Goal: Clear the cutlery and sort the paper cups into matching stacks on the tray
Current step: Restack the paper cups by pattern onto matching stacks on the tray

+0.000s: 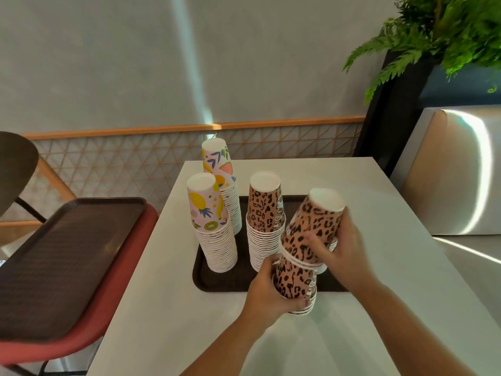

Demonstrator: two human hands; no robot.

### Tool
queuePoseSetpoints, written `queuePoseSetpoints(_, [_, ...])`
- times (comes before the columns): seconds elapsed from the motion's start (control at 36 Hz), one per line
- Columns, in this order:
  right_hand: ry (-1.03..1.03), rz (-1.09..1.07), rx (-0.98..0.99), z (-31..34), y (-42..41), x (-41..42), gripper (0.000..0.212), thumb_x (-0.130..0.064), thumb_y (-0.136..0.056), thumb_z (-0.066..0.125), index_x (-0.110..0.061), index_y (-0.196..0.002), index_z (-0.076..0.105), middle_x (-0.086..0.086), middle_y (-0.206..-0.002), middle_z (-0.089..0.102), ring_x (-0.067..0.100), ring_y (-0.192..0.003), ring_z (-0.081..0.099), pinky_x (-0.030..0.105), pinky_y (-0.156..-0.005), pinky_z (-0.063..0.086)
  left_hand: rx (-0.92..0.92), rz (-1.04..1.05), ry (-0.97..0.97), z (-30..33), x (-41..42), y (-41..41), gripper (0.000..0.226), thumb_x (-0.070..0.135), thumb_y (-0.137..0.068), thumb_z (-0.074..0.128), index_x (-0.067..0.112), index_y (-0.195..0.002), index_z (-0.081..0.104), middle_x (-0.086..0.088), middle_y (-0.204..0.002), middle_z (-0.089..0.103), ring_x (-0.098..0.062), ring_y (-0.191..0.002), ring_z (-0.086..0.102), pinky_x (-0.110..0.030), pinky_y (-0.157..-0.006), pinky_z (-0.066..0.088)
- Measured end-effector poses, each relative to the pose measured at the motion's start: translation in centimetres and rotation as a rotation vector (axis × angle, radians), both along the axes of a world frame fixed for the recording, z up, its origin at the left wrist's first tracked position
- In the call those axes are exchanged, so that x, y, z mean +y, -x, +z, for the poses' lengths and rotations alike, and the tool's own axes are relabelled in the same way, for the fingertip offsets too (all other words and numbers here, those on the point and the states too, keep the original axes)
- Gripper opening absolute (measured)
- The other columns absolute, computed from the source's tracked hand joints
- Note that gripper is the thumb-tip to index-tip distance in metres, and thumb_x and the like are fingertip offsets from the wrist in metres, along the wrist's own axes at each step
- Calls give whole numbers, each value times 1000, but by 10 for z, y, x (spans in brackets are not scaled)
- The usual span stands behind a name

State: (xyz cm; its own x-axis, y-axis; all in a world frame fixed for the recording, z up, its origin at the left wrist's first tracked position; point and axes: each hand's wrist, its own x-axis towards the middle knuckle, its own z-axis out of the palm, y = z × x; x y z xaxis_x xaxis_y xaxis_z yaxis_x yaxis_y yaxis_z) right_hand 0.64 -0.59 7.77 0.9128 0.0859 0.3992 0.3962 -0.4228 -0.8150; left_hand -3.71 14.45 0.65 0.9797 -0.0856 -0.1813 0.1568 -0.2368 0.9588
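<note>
A dark brown tray [217, 284] lies on the white table. On it stand two upside-down stacks of fruit-print cups, the near one [214, 229] and the far one [225, 183], and a stack of leopard-print cups [264, 221]. My left hand [267, 290] grips a short stack of leopard cups [295, 283] at the tray's front edge. My right hand [340, 246] holds another leopard cup [315, 226], tilted, set over the top of that short stack. A further stack behind my right hand is mostly hidden. No cutlery is in view.
The white table [379, 213] has a second empty brown tray [62, 256] to its left, resting on a red chair seat [108, 308]. A cushioned bench [447, 172] and a green plant [433, 36] stand at the right. A lattice rail runs behind.
</note>
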Motion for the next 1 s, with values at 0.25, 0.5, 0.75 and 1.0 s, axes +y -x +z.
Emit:
queuePoseSetpoints(0.25, [-127, -235, -239, 49, -27, -14, 72, -46, -74, 58, -7, -129, 31, -3, -117, 49, 6, -111, 50, 14, -87, 47, 2, 11, -56, 1, 1, -1, 88, 18, -55, 89, 33, -126, 40, 14, -121, 54, -7, -115, 52, -30, -100, 47])
queuePoseSetpoints(0.5, [-28, -246, -59, 16, -38, -19, 72, -32, -79, 69, -12, -136, 29, 8, -134, 48, 20, -123, 48, 45, -96, 48, 4, 21, -40, 3, 2, -1, 85, 16, -57, 88, 34, -124, 39, 16, -121, 52, -9, -116, 51, -27, -98, 46])
queuePoseSetpoints(0.75, [102, -211, 56, -10, -35, -20, 82, -26, -77, 73, -14, -142, 24, 7, -142, 41, 22, -129, 43, 27, -96, 36, 12, 22, -39, 4, 1, 0, 85, 16, -58, 88, 34, -125, 38, 14, -123, 51, -9, -117, 50, -25, -99, 45])
queuePoseSetpoints(1.0, [78, -195, -241, -15, 3, -15, 60, -42, -76, 64, -8, -122, 46, 2, -120, 48, -5, -108, 44, 4, -90, 36, 2, 26, -52, 5, 0, 0, 85, 17, -58, 88, 34, -124, 38, 15, -122, 51, -8, -115, 50, -23, -96, 46])
